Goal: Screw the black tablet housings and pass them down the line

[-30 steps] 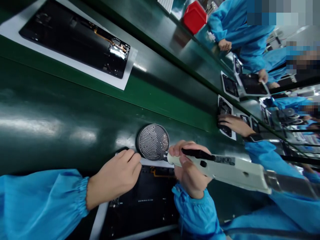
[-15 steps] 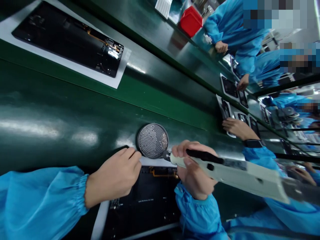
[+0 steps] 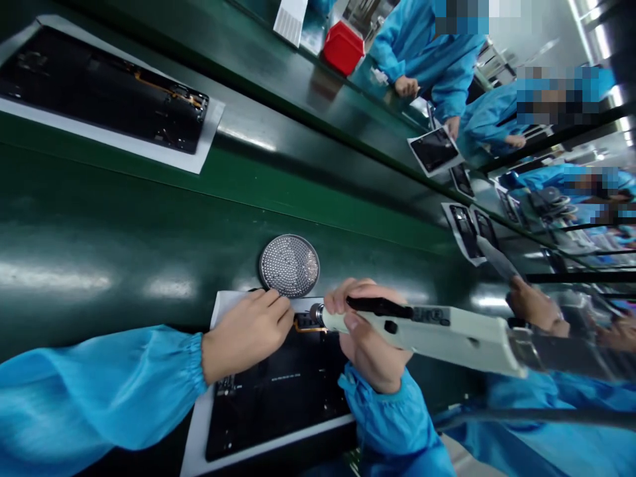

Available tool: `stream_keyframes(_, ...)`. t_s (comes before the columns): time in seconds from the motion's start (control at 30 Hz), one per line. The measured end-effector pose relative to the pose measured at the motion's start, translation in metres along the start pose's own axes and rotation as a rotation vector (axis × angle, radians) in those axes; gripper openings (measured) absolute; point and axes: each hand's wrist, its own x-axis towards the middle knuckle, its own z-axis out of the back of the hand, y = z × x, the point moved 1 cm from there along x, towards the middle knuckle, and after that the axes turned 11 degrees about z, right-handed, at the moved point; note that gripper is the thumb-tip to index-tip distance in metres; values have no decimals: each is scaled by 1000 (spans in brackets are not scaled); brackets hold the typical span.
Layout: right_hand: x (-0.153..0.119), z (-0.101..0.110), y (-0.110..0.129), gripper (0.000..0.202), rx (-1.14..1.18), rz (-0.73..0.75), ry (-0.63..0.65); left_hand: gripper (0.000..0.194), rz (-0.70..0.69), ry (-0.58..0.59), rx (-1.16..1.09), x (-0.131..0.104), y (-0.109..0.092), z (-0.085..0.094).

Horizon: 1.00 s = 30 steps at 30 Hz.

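My right hand [image 3: 372,344] is wrapped round a pale electric screwdriver [image 3: 437,334] with a black lever. The driver's tip end is over the top edge of an open black tablet [image 3: 283,404], near an orange flex cable. The tablet lies on a white sheet [image 3: 226,306]. Closed fingers of my left hand [image 3: 251,334] rest at the tablet's upper edge, close to the tip; whatever they pinch is hidden. Just beyond both hands stands a round perforated screw tray [image 3: 289,265] with small screws gathered on its right side.
Another open tablet [image 3: 109,93] lies on a white sheet on the belt at far left. A red bin [image 3: 342,48] stands across the line. Co-workers in blue smocks handle tablets [image 3: 437,151] there. At right, a neighbour's hand [image 3: 534,305] is close to my screwdriver's rear.
The screwdriver has moved from the screw tray's edge down to the tablet's top edge. My left hand has shifted right along that edge. The neighbour's hand has drawn back from the far tablets.
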Motion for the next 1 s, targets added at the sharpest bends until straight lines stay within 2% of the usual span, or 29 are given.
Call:
stream_keyframes(0.2,-1,-1,1,22,-17,-9,18,6,-43,-26,1,-1,1,-4)
stream_keyframes(0.4,-5,-3,-1,23,-22,-52,44,15,-122,13,36,0,-4,3)
stream_keyframes(0.63,-8,-5,-4,23,-51,-69,63,13,-33,103,144,-10,-19,14)
stream_keyframes(0.87,-7,-4,-4,25,-70,-84,113,21,15,179,244,-12,-23,19)
stream_keyframes(1.0,-6,-5,-4,26,-51,-87,100,23,19,204,249,-12,-24,19)
